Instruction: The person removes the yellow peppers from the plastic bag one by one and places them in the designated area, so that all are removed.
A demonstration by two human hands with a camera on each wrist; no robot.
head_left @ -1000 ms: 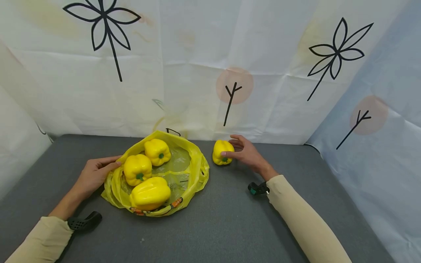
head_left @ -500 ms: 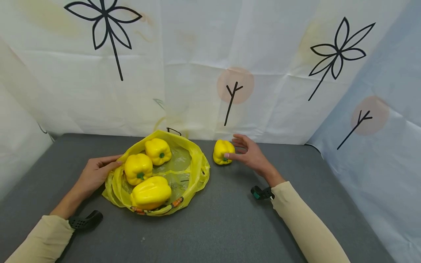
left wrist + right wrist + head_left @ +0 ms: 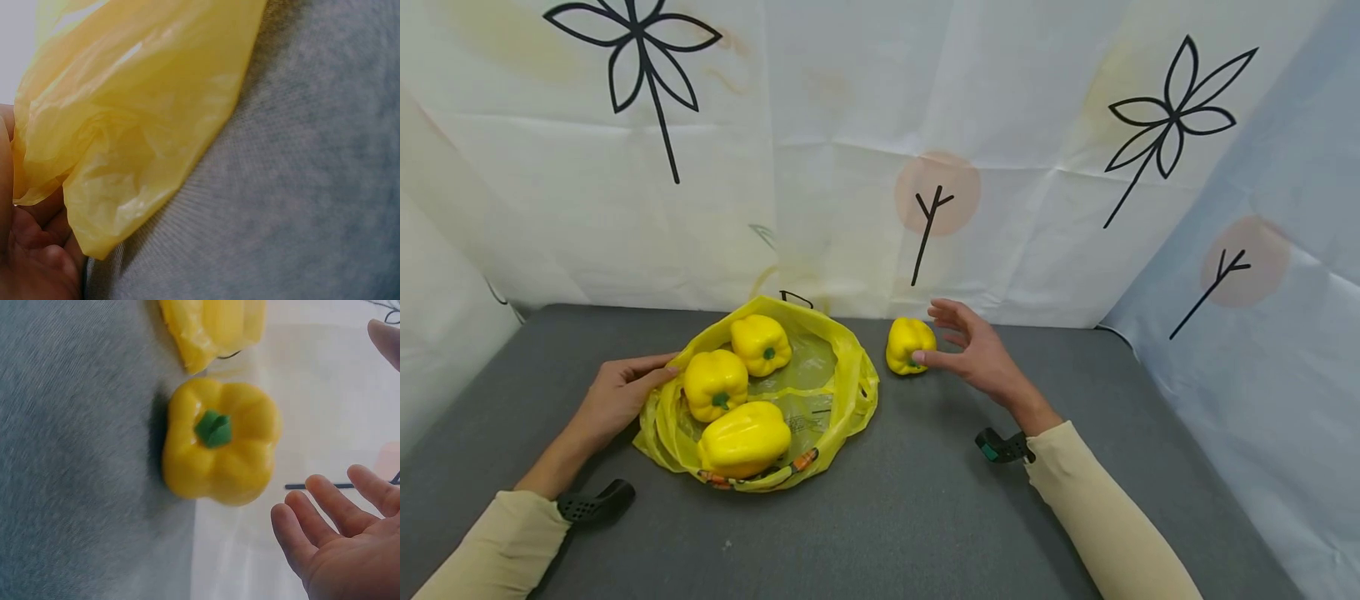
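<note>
White cloth backdrop (image 3: 835, 100) with black line-drawn plants; grey desk (image 3: 925, 517) below it.

Left of centre on the desk, a yellow plastic bag (image 3: 859, 387), mouth open upward, rim rolled and crumpled. Three yellow peppers inside, grouped to its left: back pepper (image 3: 760, 340), middle pepper (image 3: 711, 385), front pepper (image 3: 745, 440), the last lying on its side.

Left grip (image 3: 613, 400), a bare hand: closed on the bag's left edge, thumb in front, fingers behind, plastic between them.

Lone pepper (image 3: 907, 346) on the desk, right of the bag and near the backdrop, apart from the bag. Right grip (image 3: 973, 354) just beside it, thumb and fingers spread wide, nothing held; right wrist view shows a gap between fingers and pepper. Green stem (image 3: 214, 428) stubby, turned towards that camera.

Handling, my judgement: lone pepper probably light, firm, smooth, a bit slippery; may be a fake one, given the even gloss. Best hold across the lobed sides, thumb opposite fingers; stem too short to trust. Bag looks thin, limp, nearly weightless; pinch the rolled rim, gently, as it could tear or sag.
</note>
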